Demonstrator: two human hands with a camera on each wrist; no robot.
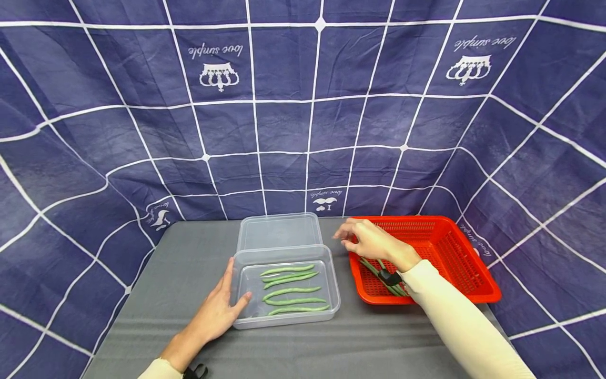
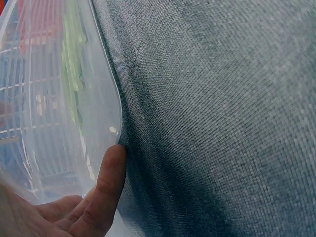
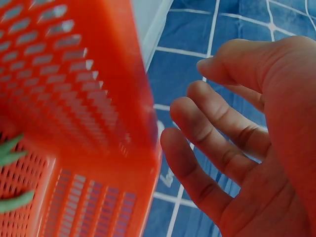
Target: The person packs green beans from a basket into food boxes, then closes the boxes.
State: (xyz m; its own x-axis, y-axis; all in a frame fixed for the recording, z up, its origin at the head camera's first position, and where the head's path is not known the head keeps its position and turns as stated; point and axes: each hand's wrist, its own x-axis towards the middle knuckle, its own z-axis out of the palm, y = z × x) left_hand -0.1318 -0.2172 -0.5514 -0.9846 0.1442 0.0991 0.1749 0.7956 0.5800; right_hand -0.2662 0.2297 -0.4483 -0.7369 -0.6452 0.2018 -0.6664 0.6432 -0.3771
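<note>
A clear plastic container [image 1: 284, 318] stands on the grey cloth with several green beans [image 1: 294, 289] laid side by side in it. My left hand [image 1: 219, 305] holds its left wall, thumb over the rim and fingers along the outside; in the left wrist view the fingers [image 2: 106, 192] touch its corner. Above the left rim of a red basket [image 1: 473, 263] hovers my right hand [image 1: 366, 239], fingers loosely bent and holding nothing. More green beans [image 1: 379, 276] lie at the basket's left side, partly hidden under the right wrist.
Behind the container lies a translucent lid [image 1: 279, 231], close to the back curtain [image 1: 284, 126]. The blue curtain with white lines encloses the back and both sides. Grey cloth [image 1: 175, 273] covers the table surface.
</note>
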